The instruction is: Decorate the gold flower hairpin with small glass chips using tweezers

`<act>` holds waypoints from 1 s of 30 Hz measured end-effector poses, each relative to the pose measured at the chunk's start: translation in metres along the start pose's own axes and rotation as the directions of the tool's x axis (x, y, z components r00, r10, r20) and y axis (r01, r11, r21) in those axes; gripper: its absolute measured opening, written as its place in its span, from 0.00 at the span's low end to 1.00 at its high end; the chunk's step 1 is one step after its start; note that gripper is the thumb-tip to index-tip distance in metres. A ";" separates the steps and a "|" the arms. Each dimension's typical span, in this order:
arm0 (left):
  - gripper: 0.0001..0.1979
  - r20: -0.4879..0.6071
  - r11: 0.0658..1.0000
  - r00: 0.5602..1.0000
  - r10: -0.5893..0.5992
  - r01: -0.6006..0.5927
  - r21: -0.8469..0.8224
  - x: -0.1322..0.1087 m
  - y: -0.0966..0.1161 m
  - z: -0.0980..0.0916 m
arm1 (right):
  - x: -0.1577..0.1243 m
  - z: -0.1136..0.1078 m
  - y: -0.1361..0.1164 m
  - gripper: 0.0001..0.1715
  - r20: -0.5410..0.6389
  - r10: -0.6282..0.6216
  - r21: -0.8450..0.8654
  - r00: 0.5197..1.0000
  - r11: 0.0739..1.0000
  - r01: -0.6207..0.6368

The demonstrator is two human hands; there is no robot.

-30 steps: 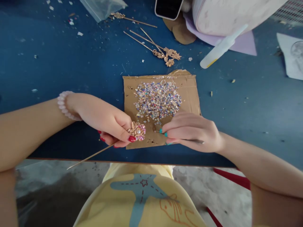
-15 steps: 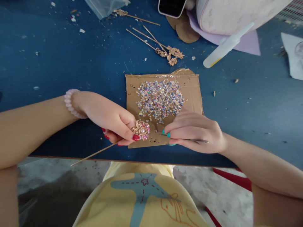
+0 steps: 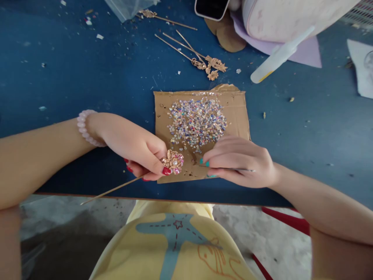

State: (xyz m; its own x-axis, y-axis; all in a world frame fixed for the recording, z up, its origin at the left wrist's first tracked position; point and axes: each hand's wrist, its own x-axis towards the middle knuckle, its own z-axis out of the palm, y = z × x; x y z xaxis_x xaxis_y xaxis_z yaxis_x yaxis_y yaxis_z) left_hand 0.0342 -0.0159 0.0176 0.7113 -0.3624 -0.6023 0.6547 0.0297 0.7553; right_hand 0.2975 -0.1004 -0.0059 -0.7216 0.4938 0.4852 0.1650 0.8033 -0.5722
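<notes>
Between the thumb and fingers of my left hand (image 3: 136,149) is a gold hairpin (image 3: 175,161), its flower head set with pink stones and a pearl. Its long stem slants down left past the table edge. My right hand (image 3: 241,161) pinches a thin metal tool (image 3: 233,168), perhaps tweezers, with the tip pointing left toward the flower and apart from it. Beneath both hands lies a piece of cardboard (image 3: 237,116), which bears a spread of small shiny multicoloured stones (image 3: 198,120).
Several more gold hairpins (image 3: 201,58) lie beyond the cardboard. A white glue bottle or pen (image 3: 271,62) is at the right, near a pale rounded case (image 3: 288,19) and a phone (image 3: 211,7). A clear plastic bag (image 3: 125,9) sits at the back. Scraps dot the blue table (image 3: 72,77).
The hairpin has turned a little in my left hand, its stem tip shifting left. My right hand has barely moved and still grips the thin tool.
</notes>
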 end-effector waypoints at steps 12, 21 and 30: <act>0.17 0.006 1.000 1.000 0.012 -0.013 0.008 0.001 0.003 0.001 | 0.002 -0.005 -0.001 0.04 -0.054 0.051 -0.033 0.997 0.998 -0.052; 0.17 -0.028 0.995 0.995 0.096 -0.096 -0.010 0.001 0.003 0.001 | 0.000 -0.014 0.006 0.04 -0.185 0.173 -0.136 0.967 0.970 -0.200; 0.17 -0.009 0.992 0.993 0.119 -0.119 0.041 0.002 0.005 0.001 | -0.001 -0.013 0.007 0.04 -0.186 0.204 -0.176 0.961 0.955 -0.237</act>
State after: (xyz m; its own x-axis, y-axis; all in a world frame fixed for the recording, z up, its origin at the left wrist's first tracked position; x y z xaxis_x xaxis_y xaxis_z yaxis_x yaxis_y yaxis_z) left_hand 0.0389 -0.0174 0.0201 0.7867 -0.3479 -0.5100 0.5545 0.0348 0.8315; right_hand 0.3079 -0.0906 -0.0017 -0.5352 0.7003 0.4724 0.4469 0.7093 -0.5451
